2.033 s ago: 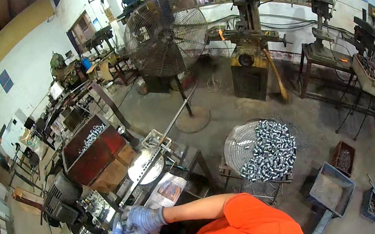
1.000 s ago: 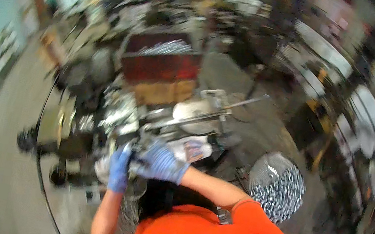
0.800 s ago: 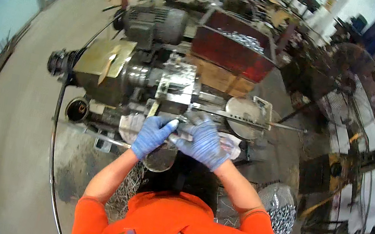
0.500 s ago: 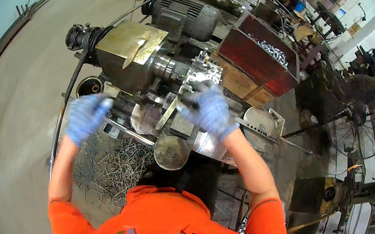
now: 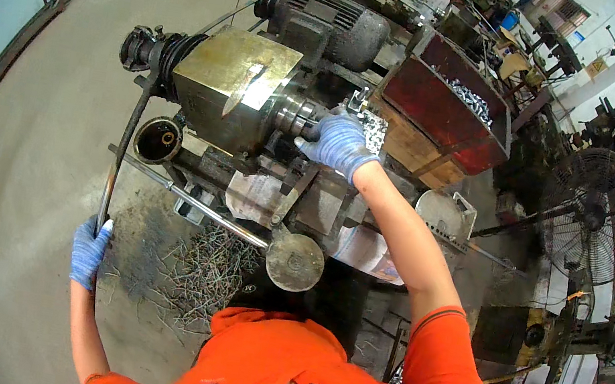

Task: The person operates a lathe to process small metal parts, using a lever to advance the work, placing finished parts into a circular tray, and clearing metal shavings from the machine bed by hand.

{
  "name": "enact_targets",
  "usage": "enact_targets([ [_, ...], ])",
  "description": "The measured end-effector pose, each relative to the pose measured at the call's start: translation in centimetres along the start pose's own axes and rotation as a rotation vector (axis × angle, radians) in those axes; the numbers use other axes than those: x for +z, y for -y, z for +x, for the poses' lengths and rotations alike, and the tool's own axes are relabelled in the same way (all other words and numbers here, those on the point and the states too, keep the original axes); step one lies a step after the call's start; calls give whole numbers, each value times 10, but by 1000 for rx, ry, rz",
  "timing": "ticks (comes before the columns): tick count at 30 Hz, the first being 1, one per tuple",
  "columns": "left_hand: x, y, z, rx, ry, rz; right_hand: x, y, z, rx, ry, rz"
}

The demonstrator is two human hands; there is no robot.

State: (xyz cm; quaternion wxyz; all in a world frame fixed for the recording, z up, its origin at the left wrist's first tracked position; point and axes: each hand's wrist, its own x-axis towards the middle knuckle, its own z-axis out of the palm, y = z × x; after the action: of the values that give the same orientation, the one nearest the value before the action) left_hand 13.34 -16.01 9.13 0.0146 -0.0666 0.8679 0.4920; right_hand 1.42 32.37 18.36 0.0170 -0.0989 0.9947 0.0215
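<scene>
My left hand point(image 5: 90, 249), in a blue-and-white knit glove, is closed round the lower part of a long dark lever point(image 5: 110, 187). That lever runs up to the black rear end point(image 5: 144, 51) of a lathe-like machine. At the front of the spindle chuck point(image 5: 296, 115) is my right hand point(image 5: 338, 142), gloved alike, its thumb sticking out toward the chuck. Its fingers curl in by the metal tool block point(image 5: 373, 131), and whatever they hold is hidden. A brush point(image 5: 241, 91) lies on the brass-coloured cover point(image 5: 211, 62) of the headstock.
An electric motor point(image 5: 331, 25) sits behind the headstock. Beyond the tool block stands a dark red bin point(image 5: 436, 104) holding shiny metal parts. A bright bar point(image 5: 214, 215) ends near a round disc point(image 5: 294, 261) close to my body. Thin rods point(image 5: 200, 272) lie heaped on the floor; a fan point(image 5: 593, 211) is at right.
My left hand has moved down and left from beside the machine and taken hold of the lever. My right hand has shifted up to the chuck's front. The whole view has swung slightly.
</scene>
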Motion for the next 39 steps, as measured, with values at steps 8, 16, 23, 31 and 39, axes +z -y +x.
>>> enact_targets([
  [8,-4,15,3,-23,-74,276,-9,7,-2,-34,-37,100],
  [16,-15,-12,-30,-74,-104,909,-13,9,11,-3,42,140],
  [23,-8,17,-45,-66,-287,1048,-18,16,10,-119,-103,27],
  [31,-147,93,91,207,-399,1512,-13,23,12,-31,-146,197],
  [39,-112,74,112,-122,-546,1193,-12,17,16,50,-12,141],
])
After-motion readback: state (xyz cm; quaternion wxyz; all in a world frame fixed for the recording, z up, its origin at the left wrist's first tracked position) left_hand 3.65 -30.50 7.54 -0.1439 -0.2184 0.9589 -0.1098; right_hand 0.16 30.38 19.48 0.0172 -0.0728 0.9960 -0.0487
